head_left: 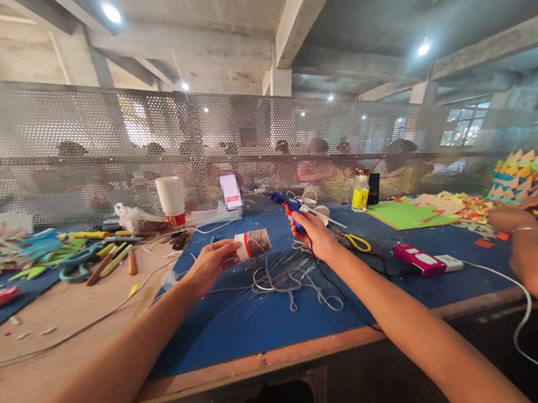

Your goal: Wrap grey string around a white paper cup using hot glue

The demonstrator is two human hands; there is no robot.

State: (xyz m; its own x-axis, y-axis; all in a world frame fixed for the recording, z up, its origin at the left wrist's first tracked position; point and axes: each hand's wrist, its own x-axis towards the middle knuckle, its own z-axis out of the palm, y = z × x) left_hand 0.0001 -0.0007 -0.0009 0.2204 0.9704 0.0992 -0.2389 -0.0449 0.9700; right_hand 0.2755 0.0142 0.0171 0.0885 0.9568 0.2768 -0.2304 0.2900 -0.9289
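Note:
In my left hand (216, 263) is a paper cup (255, 243), held on its side over the blue mat (209, 342). Grey string covers part of the cup's wall, and a loose tangle of string (288, 283) lies on the mat below it. My right hand (315, 232) is wrapped round the handle of a blue glue gun (279, 198) with an orange trigger. The gun's nozzle points up and away to the left, apart from the cup. A dark cord runs down from under my right hand across the mat.
Scissors (357, 243), a magenta power strip (419, 260) and a yellow-labelled bottle (359, 193) lie or stand to the right. Stacked paper cups (170, 201) and a phone (231, 191) stand at the back. Another person's hands (519, 221) work at the far right, beside green paper (402, 215).

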